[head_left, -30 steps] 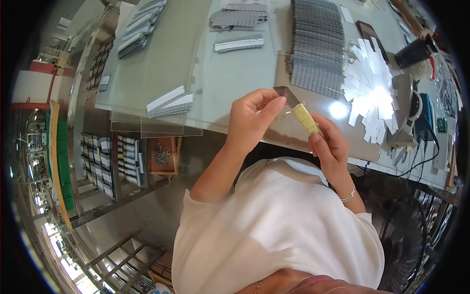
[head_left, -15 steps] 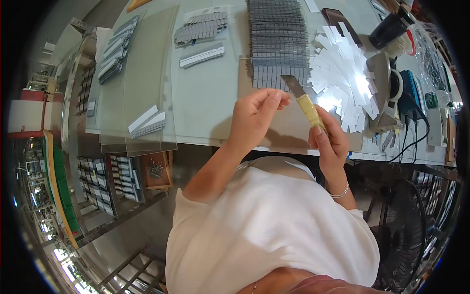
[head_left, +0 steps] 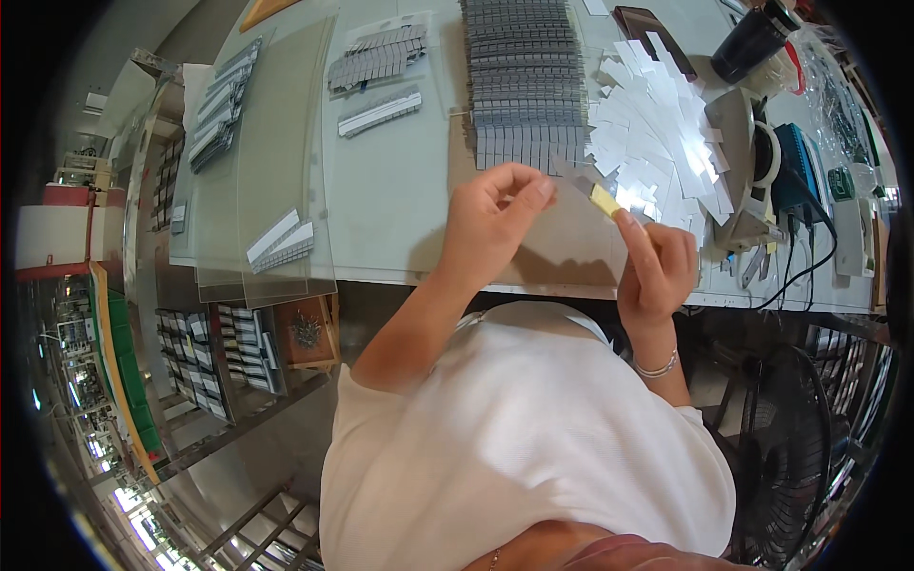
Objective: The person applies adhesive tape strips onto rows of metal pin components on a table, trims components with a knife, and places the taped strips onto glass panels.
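Note:
My left hand [head_left: 492,217] pinches the near end of a thin grey strip [head_left: 574,175] between thumb and fingers. My right hand [head_left: 657,265] holds the other end, where a yellow backing piece [head_left: 604,199] sticks out above my fingertips. Both hands hover over the front edge of the pale worktable [head_left: 400,190]. Just beyond them lie a block of several stacked grey strips [head_left: 526,76] and a fan of white paper slips [head_left: 657,133].
Clear plastic sheets [head_left: 267,162] carrying small groups of grey strips cover the table's left part. A tape dispenser [head_left: 752,162], a dark cup [head_left: 752,43] and cables sit at the right. A black fan [head_left: 795,447] stands below right; shelves with trays at lower left.
The view has shifted so the table sits higher and more to the right. My hands have drawn slightly apart along the strip, the right one lower now.

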`<action>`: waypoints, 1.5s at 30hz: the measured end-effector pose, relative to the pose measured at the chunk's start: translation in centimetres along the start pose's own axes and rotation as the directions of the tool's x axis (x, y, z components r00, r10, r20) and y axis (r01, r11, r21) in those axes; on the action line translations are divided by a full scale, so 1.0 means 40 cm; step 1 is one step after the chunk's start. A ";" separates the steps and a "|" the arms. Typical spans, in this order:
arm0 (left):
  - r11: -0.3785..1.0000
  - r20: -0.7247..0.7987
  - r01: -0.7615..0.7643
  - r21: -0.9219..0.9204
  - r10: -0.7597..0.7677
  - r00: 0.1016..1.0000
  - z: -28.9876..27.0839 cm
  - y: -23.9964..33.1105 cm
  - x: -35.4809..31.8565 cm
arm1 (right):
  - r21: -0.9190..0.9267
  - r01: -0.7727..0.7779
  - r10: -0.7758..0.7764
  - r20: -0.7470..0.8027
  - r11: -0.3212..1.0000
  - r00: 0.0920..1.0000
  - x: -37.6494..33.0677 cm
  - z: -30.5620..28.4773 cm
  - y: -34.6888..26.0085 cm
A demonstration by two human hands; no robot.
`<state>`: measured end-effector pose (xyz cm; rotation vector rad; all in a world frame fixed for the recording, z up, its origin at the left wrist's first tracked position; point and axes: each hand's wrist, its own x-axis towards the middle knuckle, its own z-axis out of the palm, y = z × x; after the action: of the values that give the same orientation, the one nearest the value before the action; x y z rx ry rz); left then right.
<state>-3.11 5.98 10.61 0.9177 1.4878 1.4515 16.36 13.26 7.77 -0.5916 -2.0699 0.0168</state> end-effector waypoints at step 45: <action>0.746 0.556 0.557 -0.363 -0.307 0.773 0.189 -0.005 -0.017 | -0.210 -0.078 0.072 -0.037 0.975 0.997 -0.046 -0.128 0.068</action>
<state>4.15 8.22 10.66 0.4700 0.8094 1.0738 22.39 13.79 8.45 -0.7952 -2.0337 -0.1689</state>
